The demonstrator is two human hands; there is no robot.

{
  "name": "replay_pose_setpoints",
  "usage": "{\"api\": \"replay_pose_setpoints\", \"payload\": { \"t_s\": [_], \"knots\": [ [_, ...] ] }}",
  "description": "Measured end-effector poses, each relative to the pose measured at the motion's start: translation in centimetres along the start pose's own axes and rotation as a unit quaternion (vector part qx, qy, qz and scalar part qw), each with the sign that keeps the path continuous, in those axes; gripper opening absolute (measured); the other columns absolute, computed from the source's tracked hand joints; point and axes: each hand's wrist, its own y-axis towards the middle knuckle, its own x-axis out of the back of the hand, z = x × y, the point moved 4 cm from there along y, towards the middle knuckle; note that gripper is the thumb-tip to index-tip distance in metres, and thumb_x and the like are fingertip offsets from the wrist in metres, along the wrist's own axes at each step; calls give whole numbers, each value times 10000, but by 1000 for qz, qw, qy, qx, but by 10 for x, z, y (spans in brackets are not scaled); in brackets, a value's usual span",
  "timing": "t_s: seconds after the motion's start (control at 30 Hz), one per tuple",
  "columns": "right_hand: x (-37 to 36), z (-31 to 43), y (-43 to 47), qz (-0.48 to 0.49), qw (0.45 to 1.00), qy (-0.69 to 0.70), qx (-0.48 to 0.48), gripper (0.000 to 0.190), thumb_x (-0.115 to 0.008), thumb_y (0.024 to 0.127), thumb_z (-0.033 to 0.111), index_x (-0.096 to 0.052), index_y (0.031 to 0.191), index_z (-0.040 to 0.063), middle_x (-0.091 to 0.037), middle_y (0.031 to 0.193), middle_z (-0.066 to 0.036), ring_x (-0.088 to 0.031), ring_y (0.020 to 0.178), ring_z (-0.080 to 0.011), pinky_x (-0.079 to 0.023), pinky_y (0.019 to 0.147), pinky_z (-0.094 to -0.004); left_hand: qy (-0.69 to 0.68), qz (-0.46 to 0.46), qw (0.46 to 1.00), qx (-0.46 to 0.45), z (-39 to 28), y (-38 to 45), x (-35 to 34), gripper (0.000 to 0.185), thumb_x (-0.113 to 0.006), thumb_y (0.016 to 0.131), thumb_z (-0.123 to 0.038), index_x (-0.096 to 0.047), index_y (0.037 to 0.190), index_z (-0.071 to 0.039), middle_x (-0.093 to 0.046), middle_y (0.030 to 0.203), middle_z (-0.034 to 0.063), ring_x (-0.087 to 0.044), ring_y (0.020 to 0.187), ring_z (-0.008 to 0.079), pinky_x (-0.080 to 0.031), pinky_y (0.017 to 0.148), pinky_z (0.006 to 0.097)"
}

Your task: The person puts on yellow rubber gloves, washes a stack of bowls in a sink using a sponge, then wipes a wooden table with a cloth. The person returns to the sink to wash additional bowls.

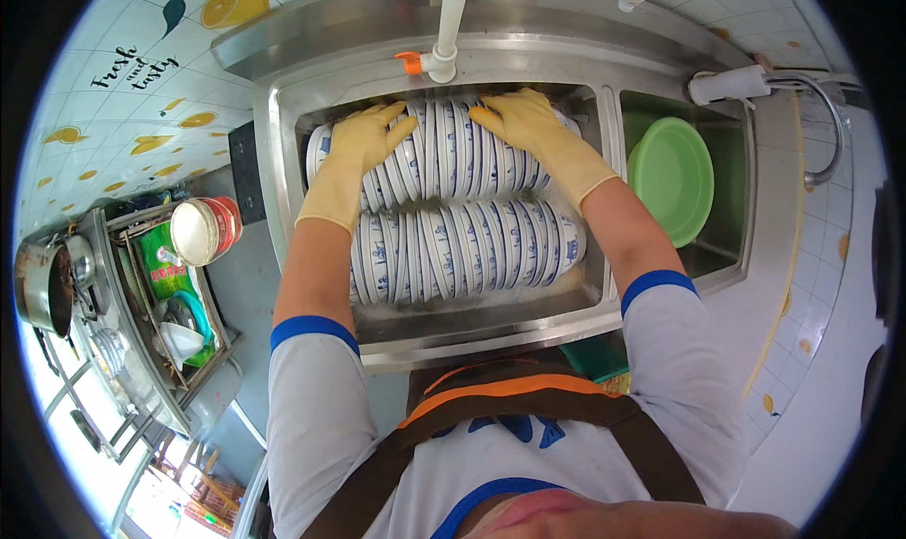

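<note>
My left hand (364,135), in a yellow rubber glove, lies over the left part of the far row of blue-patterned white bowls (453,157). Its thumb and fingers are spread against the rims. Further right along that row rests my right hand (520,118), gloved alike, with thumb and forefinger apart on the bowls. Parts of its other fingers are hidden. The bowls stand on edge, packed side by side. A second row of matching bowls (467,249) stands nearer to me. Both rows sit in soapy water in the large stainless steel sink basin (467,323).
A white tap (444,57) with an orange handle rises behind the basin. In the smaller right basin (732,178) sits a green plastic basin (676,178). To the left are a red-and-white bucket (202,231), a metal rack (134,326) and a steel pot (46,288).
</note>
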Motion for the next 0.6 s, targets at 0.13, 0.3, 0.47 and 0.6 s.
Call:
{"api": "replay_pose_setpoints", "payload": {
  "t_s": [0.13, 0.3, 0.47, 0.6],
  "knots": [
    [-3, -8, 11, 56, 997, 54, -12, 638, -476, 1023, 625, -786, 1258, 119, -787, 1194, -141, -687, 1172, -355, -457, 1094, -515, -46, 49, 998, 1, 9, 17, -2, 674, -533, 1029, -637, -619, 1525, -188, -626, 1529, 138, -572, 1409, 370, -405, 1197, 524],
    [-1, 21, -39, -118, 991, -25, 50, 661, -551, 1012, 585, -659, 1438, 92, -672, 1433, -173, -580, 1366, -385, -364, 1207, -562, 49, -180, 963, -194, -69, -62, -9, 689, -729, 961, -428, -537, 1582, -200, -581, 1545, 183, -497, 1444, 446, -307, 1221, 658],
    [5, 53, -80, -158, 977, -107, 99, 722, -637, 968, 561, -578, 1506, 82, -557, 1556, -189, -496, 1414, -411, -309, 1235, -588, 116, -172, 960, -188, -95, -70, -26, 725, -767, 911, -457, -550, 1565, -232, -519, 1594, 147, -474, 1440, 432, -312, 1221, 637],
    [8, 43, -52, -168, 976, -80, 116, 673, -642, 973, 505, -606, 1464, 46, -643, 1416, -215, -561, 1325, -404, -352, 1207, -565, 137, -173, 960, -169, -94, -49, -24, 722, -741, 908, -515, -556, 1555, -255, -541, 1564, 124, -504, 1405, 400, -335, 1207, 622]
  ]
}}
